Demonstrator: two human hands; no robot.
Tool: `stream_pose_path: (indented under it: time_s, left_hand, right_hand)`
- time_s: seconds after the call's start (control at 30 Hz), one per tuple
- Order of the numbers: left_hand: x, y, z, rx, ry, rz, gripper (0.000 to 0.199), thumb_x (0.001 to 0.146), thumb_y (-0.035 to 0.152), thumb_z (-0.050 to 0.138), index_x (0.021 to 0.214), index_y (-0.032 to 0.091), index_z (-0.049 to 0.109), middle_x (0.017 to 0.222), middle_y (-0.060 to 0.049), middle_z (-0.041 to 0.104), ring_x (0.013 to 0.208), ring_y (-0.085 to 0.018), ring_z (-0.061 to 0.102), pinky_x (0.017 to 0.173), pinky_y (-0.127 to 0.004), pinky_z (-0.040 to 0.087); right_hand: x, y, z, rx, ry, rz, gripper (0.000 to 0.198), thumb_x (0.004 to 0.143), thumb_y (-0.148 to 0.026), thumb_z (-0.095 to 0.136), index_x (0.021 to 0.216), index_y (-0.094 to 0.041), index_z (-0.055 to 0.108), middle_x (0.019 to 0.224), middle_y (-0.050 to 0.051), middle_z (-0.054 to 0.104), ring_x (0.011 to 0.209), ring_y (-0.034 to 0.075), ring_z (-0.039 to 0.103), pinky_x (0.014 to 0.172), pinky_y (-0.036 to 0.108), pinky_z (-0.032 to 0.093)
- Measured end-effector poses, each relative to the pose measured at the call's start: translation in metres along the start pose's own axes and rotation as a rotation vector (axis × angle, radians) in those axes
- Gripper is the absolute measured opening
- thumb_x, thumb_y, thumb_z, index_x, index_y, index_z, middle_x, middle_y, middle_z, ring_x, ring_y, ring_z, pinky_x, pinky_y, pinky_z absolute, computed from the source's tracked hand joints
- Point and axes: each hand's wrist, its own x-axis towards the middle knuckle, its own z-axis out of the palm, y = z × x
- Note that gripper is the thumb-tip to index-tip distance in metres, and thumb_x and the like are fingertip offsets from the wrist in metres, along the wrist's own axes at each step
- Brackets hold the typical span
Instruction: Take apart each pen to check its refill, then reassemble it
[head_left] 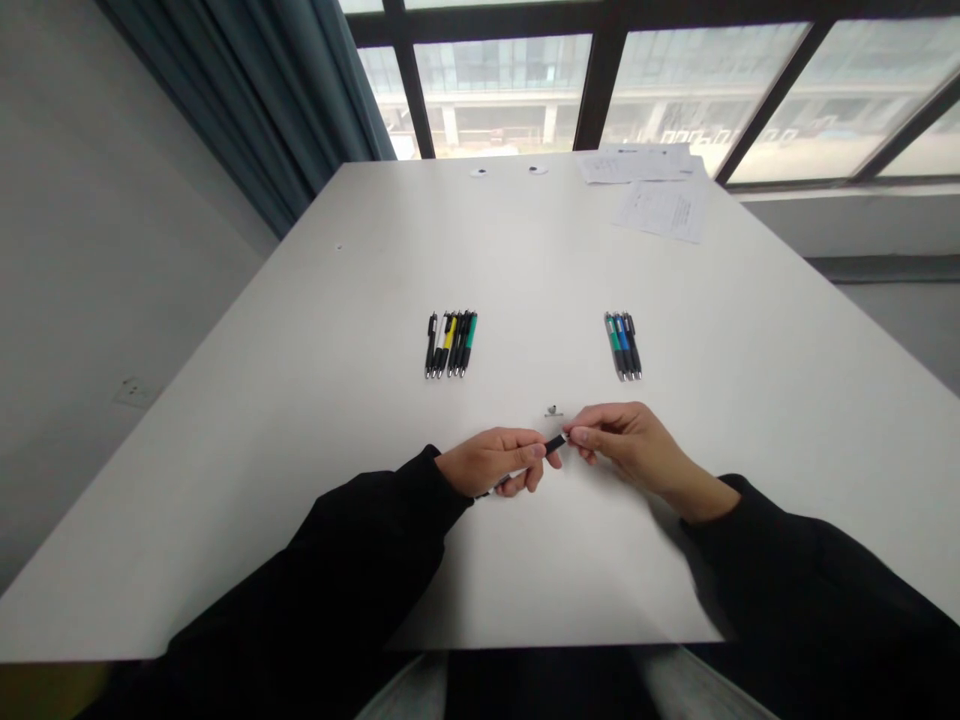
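Note:
My left hand (501, 458) is closed around a black pen (556, 443), whose clip end sticks out below the palm. At the pen's other end, the thumb and fingertips of my right hand (626, 445) pinch its silvery tip. Just beyond the hands lie some small metallic pieces (553, 411), too small to make out fully. Farther off to the left is a row of several click pens (451, 345) in black, white, yellow and green. A second group of pens (623, 346), with green, blue and black barrels, lies to the right.
Everything rests on a large white table (300, 400). Printed papers (660, 205) lie at its far right corner, and two small oval fittings (538, 170) are near the far edge. A blue-grey curtain (277, 90) and windows stand behind.

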Motion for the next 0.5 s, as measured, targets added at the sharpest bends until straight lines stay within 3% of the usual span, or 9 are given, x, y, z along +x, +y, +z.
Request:
stream_pose_path:
  time_s: [0.13,0.27,0.4,0.5]
  left_hand:
    - [0.001,-0.002,-0.001,0.001,0.002,-0.001,0.041,0.090,0.051,0.059,0.100,0.011,0.060,0.066,0.002,0.056,0.041,-0.004,0.037,0.039,-0.020,0.026]
    - [0.001,-0.002,-0.001,-0.006,0.010,0.008,0.043,0.089,0.052,0.060,0.100,0.010,0.060,0.066,0.003,0.056,0.041,-0.004,0.038,0.039,-0.020,0.026]
    - [0.001,-0.001,0.000,0.007,0.010,0.007,0.043,0.089,0.052,0.060,0.100,0.011,0.060,0.066,0.003,0.056,0.041,-0.003,0.037,0.039,-0.019,0.026]
    - [0.002,0.000,0.000,0.013,0.018,-0.001,0.043,0.089,0.052,0.060,0.100,0.010,0.061,0.066,0.003,0.056,0.041,-0.003,0.036,0.039,-0.019,0.026]
  right_hand:
    - [0.001,0.004,0.004,-0.058,0.022,0.019,0.022,0.074,-0.036,0.083,0.079,-0.015,0.078,0.060,0.002,0.066,0.054,0.010,0.054,0.051,0.025,0.042]
    - [0.002,0.001,0.002,-0.007,0.002,0.011,0.036,0.068,-0.031,0.087,0.099,-0.018,0.076,0.070,0.001,0.069,0.057,0.011,0.057,0.054,0.025,0.045]
    - [0.001,-0.004,0.001,-0.051,0.011,-0.051,0.023,0.074,-0.035,0.083,0.082,-0.017,0.071,0.066,0.000,0.064,0.056,0.011,0.056,0.057,0.026,0.045]
    - [-0.001,-0.007,0.003,-0.190,-0.021,-0.056,0.024,0.083,-0.040,0.075,0.080,-0.016,0.068,0.064,0.000,0.061,0.058,0.012,0.053,0.057,0.027,0.043]
